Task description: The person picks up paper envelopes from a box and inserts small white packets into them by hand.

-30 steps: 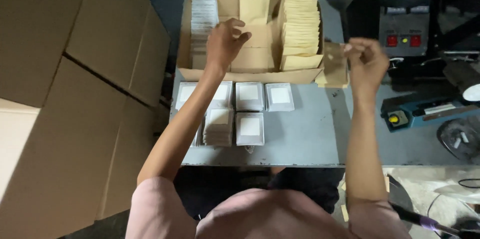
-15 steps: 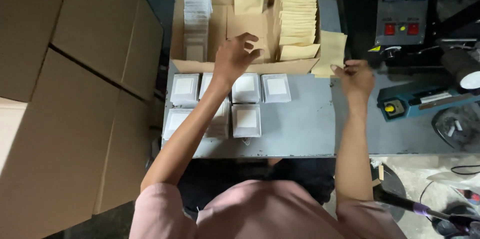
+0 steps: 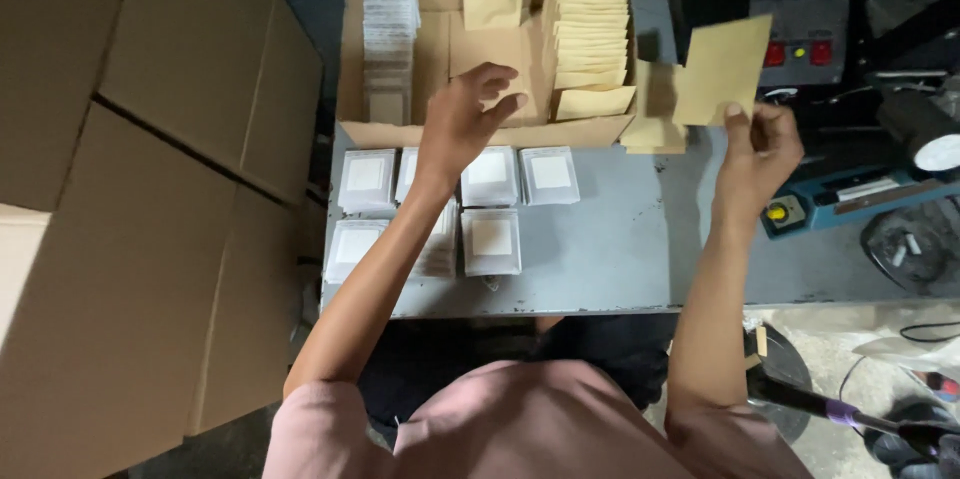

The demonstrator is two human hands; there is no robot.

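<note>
R hand (image 3: 757,144) pinches a tan paper pouch (image 3: 721,70) by its lower edge, thumb in front, holding it up above the R end of the grey table (image 3: 610,249), w/ a machine (image 3: 800,29) w/ red buttons behind it. More tan pouches (image 3: 651,114) lie just under it at the box corner. L hand (image 3: 466,117) is half open, fingers curled loosely, empty, hovering over the front wall of the cardboard box (image 3: 400,131). Box holds a stack of tan pouches (image 3: 588,19) on the R & a row of clear packets (image 3: 389,29) on the L. White square packets (image 3: 491,239) sit in rows on the table just in front of the box. Big cartons (image 3: 130,189) to the L.
</note>
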